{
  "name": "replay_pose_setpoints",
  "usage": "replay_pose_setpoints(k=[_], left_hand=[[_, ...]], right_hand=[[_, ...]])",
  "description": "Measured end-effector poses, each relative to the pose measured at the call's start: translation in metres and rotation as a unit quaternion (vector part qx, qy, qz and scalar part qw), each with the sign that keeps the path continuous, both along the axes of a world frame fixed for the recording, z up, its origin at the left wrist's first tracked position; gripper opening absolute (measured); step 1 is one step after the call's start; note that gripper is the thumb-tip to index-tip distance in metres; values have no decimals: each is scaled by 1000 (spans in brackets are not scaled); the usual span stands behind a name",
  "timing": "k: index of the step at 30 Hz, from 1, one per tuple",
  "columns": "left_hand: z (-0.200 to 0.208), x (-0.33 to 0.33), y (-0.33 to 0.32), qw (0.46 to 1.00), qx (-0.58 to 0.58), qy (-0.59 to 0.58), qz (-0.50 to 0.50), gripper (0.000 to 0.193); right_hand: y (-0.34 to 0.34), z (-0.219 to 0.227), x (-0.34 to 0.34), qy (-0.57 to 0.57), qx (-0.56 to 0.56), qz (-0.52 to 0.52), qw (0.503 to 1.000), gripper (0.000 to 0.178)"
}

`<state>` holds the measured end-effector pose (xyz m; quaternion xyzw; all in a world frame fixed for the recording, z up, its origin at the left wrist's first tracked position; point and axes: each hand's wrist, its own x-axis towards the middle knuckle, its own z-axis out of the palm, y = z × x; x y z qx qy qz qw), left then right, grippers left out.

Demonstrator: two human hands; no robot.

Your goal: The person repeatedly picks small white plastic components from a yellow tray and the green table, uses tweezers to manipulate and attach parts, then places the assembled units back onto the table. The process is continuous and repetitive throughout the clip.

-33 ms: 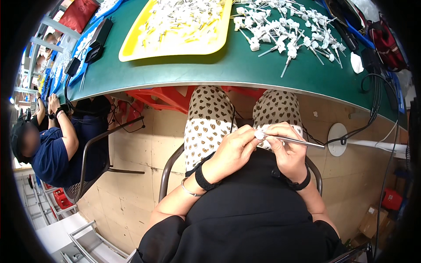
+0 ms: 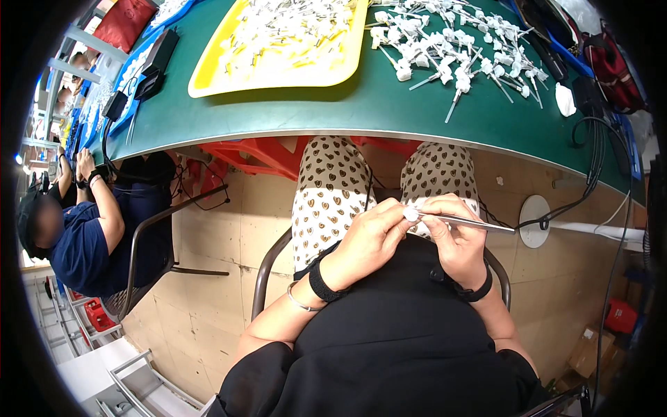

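Observation:
Over my lap, my left hand [image 2: 375, 235] pinches a small white plastic piece [image 2: 411, 213] between thumb and fingertips. My right hand [image 2: 455, 236] is closed around slim metal tweezers [image 2: 486, 226], whose back end sticks out to the right. Their tip meets the white piece where my two hands come together. The fingers hide part of the piece, so its full shape does not show. Beyond my knees, a yellow tray [image 2: 201, 80] on the green table [image 2: 278, 118] holds many small white and metal parts. A loose heap of white parts with thin stems [image 2: 451, 59] lies right of it.
The table's front edge runs above my knees. A white scrap [image 2: 565, 100] and black cables [image 2: 594, 153] are at the right. To the left, a black box [image 2: 160, 52] stands on the table, and a co-worker [image 2: 94, 236] sits on a metal-framed chair. Red stools [image 2: 267, 156] are under the table.

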<state>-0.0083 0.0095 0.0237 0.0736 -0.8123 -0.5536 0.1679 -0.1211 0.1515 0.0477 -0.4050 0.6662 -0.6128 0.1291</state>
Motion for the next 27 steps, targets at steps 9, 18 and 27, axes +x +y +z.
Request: replay_pose_setpoints(k=[9, 18, 27], left_hand=[[-1, 1, 0, 1000, 15, -13, -11, 9], [-1, 0, 0, 1000, 25, -9, -5, 8], [-2, -1, -1, 997, -69, 22, 16, 6]], right_hand=[[2, -4, -1, -54, -1, 9, 999, 10], [2, -4, 0, -111, -14, 5, 994, 10], [0, -2, 3, -72, 5, -13, 997, 8]])
